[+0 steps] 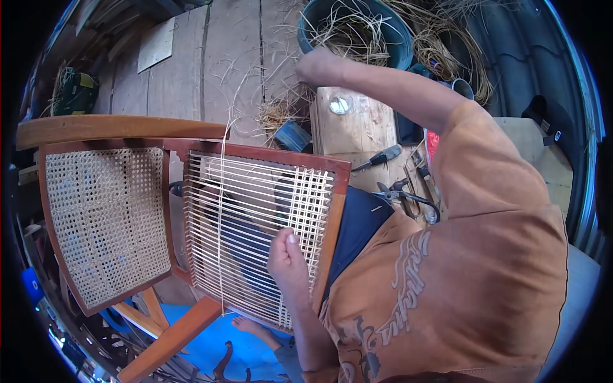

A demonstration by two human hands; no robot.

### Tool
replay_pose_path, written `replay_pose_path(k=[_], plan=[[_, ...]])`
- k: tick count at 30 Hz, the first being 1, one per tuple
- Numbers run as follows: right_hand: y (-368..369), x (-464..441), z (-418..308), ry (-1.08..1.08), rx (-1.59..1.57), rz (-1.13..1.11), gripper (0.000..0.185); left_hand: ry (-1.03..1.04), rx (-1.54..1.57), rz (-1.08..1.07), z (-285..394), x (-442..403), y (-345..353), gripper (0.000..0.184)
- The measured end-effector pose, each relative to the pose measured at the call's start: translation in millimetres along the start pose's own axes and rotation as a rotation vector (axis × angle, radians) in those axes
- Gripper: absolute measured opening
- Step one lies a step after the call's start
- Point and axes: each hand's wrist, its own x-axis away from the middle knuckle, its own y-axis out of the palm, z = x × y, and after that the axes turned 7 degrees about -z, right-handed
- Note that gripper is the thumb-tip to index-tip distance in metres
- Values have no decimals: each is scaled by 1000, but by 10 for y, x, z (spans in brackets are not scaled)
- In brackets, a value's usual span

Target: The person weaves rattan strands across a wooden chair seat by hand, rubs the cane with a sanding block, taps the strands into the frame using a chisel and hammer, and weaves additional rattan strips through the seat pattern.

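A wooden chair frame lies across my lap, its seat strung with rows of pale cane strands. Near the edge closest to me, crossing strands form a strip of square weave. My left hand is closed at that strip, thumb and fingers pinching a cane strand. My right hand is stretched out far from the seat, closed in front of a teal bucket; what its fingers hold is hidden. One long loose strand runs across the rows and curls past the frame onto the floor.
The chair's backrest has finished-looking cane mesh. Beside my leg a wooden board carries a dark-handled tool, pliers and a round glassy object. Cane bundles lie behind the bucket, and scraps litter the plank floor.
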Motion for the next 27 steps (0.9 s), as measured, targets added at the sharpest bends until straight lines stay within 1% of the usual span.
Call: replay_pose_path(k=[2,3,5,6,7,9,11,13,15,16,18,19,20,21,22,23,25,27], plan=[[-289,32,71,-29,-335,74,19,4,-97,7,309,-152,-88,19],[-442,81,110,-35,-506,114,22,37,-77,-20,322,-261,-151,19],[-754,265,31,-171,-569,135,26,227,-198,91,575,-453,-214,19],[-900,382,-68,-243,-602,141,29,293,-220,99,736,-548,-264,20],[-1035,515,-186,-287,-657,91,30,357,-242,106,900,-650,-306,22],[-1303,795,-410,-414,-735,30,30,698,-426,296,1180,-907,-320,23],[-1501,972,-542,-560,-818,11,28,790,-475,306,1537,-1116,-291,22],[-1650,1058,-575,-684,-931,1,27,641,-258,131,1787,-1153,-357,23],[-1812,1192,-486,-639,-998,90,27,219,211,-228,1910,-1144,-452,24],[-1846,1244,-437,-615,-1028,137,28,225,354,-279,1823,-1161,-544,22],[-1807,1205,-203,-571,-996,44,27,251,426,-206,1716,-1080,-775,20],[-1788,1189,-111,-553,-976,-4,27,267,294,-103,1737,-967,-942,18],[-1741,1239,-58,-559,-996,-42,30,284,302,12,1703,-852,-1096,17],[-1639,1244,-23,-526,-1014,-70,32,279,193,62,1704,-723,-1362,17],[-1498,1207,21,-495,-1030,-98,33,376,154,-64,1640,-661,-1652,17],[-1354,1151,77,-468,-1044,-126,35,400,116,-60,1566,-567,-1873,20],[-1028,1002,287,-357,-791,-2,41,336,-140,75,1524,-464,-2157,19],[-783,918,635,-227,-735,35,43,270,-433,228,1466,-395,-2369,18]])
